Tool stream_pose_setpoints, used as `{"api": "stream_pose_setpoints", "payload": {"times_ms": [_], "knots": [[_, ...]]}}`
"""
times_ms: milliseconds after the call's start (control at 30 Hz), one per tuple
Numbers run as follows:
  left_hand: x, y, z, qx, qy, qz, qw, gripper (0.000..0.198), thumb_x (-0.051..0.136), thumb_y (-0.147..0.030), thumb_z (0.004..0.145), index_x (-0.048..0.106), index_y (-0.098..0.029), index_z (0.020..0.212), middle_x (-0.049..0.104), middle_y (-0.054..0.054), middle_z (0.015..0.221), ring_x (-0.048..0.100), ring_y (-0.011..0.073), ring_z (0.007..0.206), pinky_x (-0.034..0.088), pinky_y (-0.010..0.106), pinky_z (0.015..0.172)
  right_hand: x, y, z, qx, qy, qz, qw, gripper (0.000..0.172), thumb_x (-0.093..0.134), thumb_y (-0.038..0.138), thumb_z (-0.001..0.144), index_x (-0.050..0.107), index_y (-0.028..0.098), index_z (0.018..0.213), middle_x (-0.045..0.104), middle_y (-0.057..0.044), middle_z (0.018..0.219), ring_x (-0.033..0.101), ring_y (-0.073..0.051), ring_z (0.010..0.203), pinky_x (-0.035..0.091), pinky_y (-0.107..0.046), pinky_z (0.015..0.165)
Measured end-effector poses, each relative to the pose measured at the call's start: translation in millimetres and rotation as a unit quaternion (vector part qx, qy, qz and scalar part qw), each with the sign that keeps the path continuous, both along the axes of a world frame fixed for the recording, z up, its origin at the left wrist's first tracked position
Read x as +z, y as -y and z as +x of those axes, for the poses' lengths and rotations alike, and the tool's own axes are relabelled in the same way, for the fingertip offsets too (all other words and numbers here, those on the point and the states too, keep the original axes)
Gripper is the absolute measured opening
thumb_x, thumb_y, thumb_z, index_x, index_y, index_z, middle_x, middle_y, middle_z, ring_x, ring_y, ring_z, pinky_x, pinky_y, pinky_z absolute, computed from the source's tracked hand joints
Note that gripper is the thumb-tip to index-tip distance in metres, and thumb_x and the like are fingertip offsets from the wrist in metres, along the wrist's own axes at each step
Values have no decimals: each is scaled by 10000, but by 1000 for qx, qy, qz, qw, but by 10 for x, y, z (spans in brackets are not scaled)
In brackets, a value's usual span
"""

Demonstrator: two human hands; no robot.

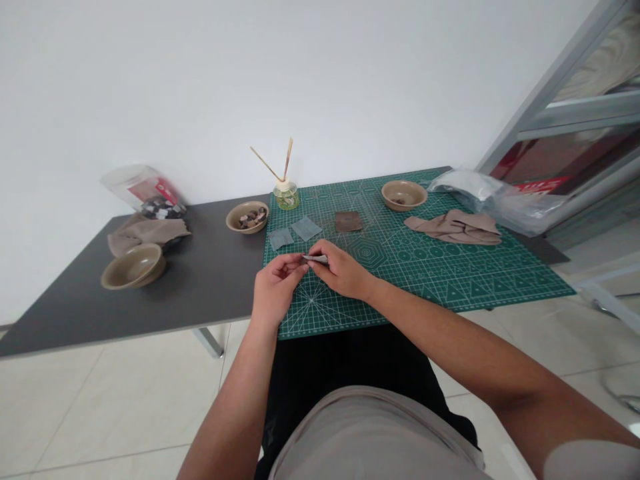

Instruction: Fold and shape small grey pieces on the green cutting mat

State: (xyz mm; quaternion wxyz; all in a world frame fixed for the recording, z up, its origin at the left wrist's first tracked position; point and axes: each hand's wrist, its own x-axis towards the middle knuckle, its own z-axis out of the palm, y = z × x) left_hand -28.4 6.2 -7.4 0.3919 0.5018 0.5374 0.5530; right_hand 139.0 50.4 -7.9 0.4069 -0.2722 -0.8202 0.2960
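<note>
My left hand (pixel 274 287) and my right hand (pixel 340 270) meet over the green cutting mat (pixel 440 267). Both pinch a small thin grey piece (pixel 315 258) between their fingertips, just above the mat. Two blue-grey squares (pixel 281 238) (pixel 306 228) and a brown square (pixel 348 221) lie flat on the mat just beyond my hands.
A bowl of small pieces (pixel 247 217) and a small glass jar with sticks (pixel 286 193) stand behind. Another bowl (pixel 404 195), a beige cloth (pixel 455 227) and a plastic bag (pixel 490 197) lie right. At left sit an empty bowl (pixel 133 265), a cloth (pixel 145 233) and a tipped container (pixel 145 190).
</note>
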Motion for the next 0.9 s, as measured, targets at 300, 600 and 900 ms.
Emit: {"api": "stream_pose_setpoints", "payload": {"times_ms": [300, 600, 900], "knots": [[-15, -2, -15, -13, 2, -10, 1000, 280, 788, -330, 708, 746, -188, 945, 725, 19, 785, 655, 153, 715, 533, 290, 719, 28, 1, 18, -1, 4, -10, 1000, 47, 514, 244, 929, 503, 201, 944, 574, -35, 890, 551, -177, 796, 453, -337, 744], [-2, -2, -19, -18, -7, -4, 1000, 273, 793, -335, 700, 747, -190, 926, 729, 21, 796, 652, 150, 721, 537, 290, 729, 27, 4, 9, 10, 4, -7, 1000, 66, 503, 239, 932, 507, 204, 988, 591, -50, 945, 563, -181, 838, 462, -342, 765], [10, 7, -7, -10, -19, -5, 1000, 259, 778, -329, 707, 744, -195, 926, 732, 23, 799, 665, 163, 730, 551, 305, 731, 29, 3, 19, -3, 13, -20, 1000, 63, 527, 242, 919, 523, 202, 967, 604, -36, 911, 565, -176, 804, 458, -332, 746]]}}
